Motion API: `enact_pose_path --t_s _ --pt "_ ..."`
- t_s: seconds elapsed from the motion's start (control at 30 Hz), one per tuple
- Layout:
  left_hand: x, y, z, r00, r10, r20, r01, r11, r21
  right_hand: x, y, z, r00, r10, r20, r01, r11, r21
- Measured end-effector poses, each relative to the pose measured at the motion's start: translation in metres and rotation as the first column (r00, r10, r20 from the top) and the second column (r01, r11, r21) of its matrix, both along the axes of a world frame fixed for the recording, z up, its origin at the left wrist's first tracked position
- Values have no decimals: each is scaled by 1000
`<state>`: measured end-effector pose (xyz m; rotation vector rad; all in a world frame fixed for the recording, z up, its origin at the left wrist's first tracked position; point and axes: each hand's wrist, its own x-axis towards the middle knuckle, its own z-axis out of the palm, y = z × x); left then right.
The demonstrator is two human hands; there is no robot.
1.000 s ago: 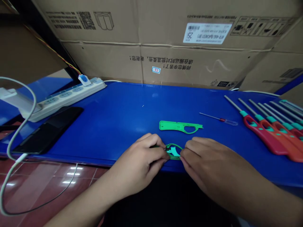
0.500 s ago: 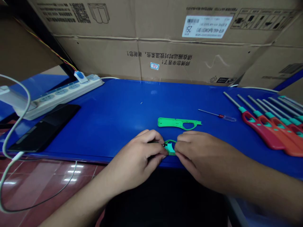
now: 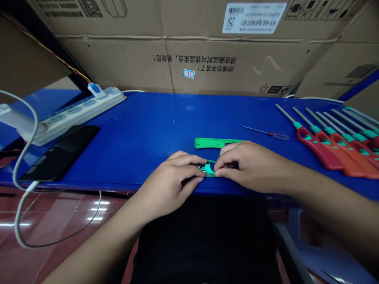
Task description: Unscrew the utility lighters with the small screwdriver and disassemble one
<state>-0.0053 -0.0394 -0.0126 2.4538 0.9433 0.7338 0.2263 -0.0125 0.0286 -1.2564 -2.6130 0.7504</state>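
Note:
Near the table's front edge lies a green lighter half-shell [image 3: 211, 174], largely covered by my fingers. A teal trigger piece [image 3: 209, 169] and some dark inner parts show in it. My left hand [image 3: 177, 177] is closed on the shell's left part. The fingertips of my right hand [image 3: 237, 163] are pinched together at the right side of the trigger piece; whether they hold a small part is hidden. Just behind, the other green half-shell [image 3: 209, 143] lies with its hollow side up, its right end covered by my right hand.
Several red and orange long-necked lighters [image 3: 322, 152] lie at the right. A screwdriver [image 3: 276, 135] with a clear handle lies left of them. At the left are a power strip [image 3: 79, 112], a black phone [image 3: 62, 154] and a white cable [image 3: 19, 169]. A cardboard box [image 3: 133, 59] stands behind.
My right hand has turned and shifted, its fingers now pinching beside the trigger piece and covering the back half-shell's end. My left hand stays on the shell. The camera view has tilted slightly down.

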Motion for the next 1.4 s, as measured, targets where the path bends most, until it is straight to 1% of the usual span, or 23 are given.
enact_pose_path --t_s 0.1,0.17,0.23,0.33,0.43,0.47,0.5,0.53,0.6,0.67,0.73,0.83,0.87,0.93,1.0,1.03,1.07,1.13,1.2,1.23,1.3,1.37,1.4 --pt "1 0 -1 1000 12 18 -12 1000 20 13 -6 -4 990 -25 -136 35 997 72" --pt "2 -1 -2 1000 12 20 -13 1000 22 22 -15 -7 971 -46 -233 88 981 172" --pt "1 -1 -1 1000 15 8 -15 1000 18 30 -25 -11 959 -55 -279 135 952 275" --pt "1 -3 1 999 28 -14 -29 999 -16 42 -32 -15 968 -110 -228 194 899 391" --pt "1 -4 2 998 62 -16 -63 997 -51 55 -22 -16 962 -242 -128 274 839 470" --pt "2 -5 2 997 78 -12 -79 996 -51 60 -15 -15 957 -273 -100 287 831 476" --pt "2 -6 2 995 96 -5 -97 994 -43 64 -7 -13 956 -284 -79 287 836 468" --pt "2 -7 2 993 114 2 -114 993 -30 68 1 -12 963 -263 -55 259 857 446" --pt "0 -9 4 990 139 10 -138 990 -8 72 16 -9 988 -157 6 143 917 373" --pt "-6 -10 10 988 155 10 -155 988 8 69 28 -8 997 -39 69 15 950 312" --pt "-14 -8 21 986 169 0 -169 985 41 63 36 -7 991 21 134 -60 955 290" --pt "-23 1 39 978 201 -62 -191 972 138 50 39 -5 976 42 215 -109 944 310" --pt "-25 4 44 971 214 -106 -195 966 168 45 38 -3 975 32 221 -107 937 332" --pt "-24 11 51 953 243 -181 -198 951 237 36 31 5 985 2 175 -73 914 400" --pt "-22 15 54 944 260 -202 -186 927 326 28 20 13 998 -11 64 -18 898 440" --pt "-21 16 53 947 252 -200 -165 913 372 25 14 17 1000 -4 -2 4 903 429" --pt "-20 16 52 952 235 -194 -138 900 414 21 9 19 998 0 -67 27 917 398" --pt "-20 14 48 964 180 -196 -70 883 464 14 -1 19 984 -24 -176 73 957 280" --pt "-22 11 43 968 137 -208 -28 889 457 8 -7 12 961 -95 -261 132 983 128" --pt "-24 9 39 969 128 -211 -21 895 445 5 -9 6 944 -149 -294 172 984 54" --pt "-27 7 33 971 113 -209 -18 911 411 1 -12 -5 904 -261 -338 256 965 -58" --pt "-29 7 27 975 98 -201 -20 933 359 -2 -14 -14 889 -305 -342 302 951 -63" --pt "-30 7 24 976 92 -195 -24 946 324 -3 -14 -17 901 -284 -328 291 956 -28"
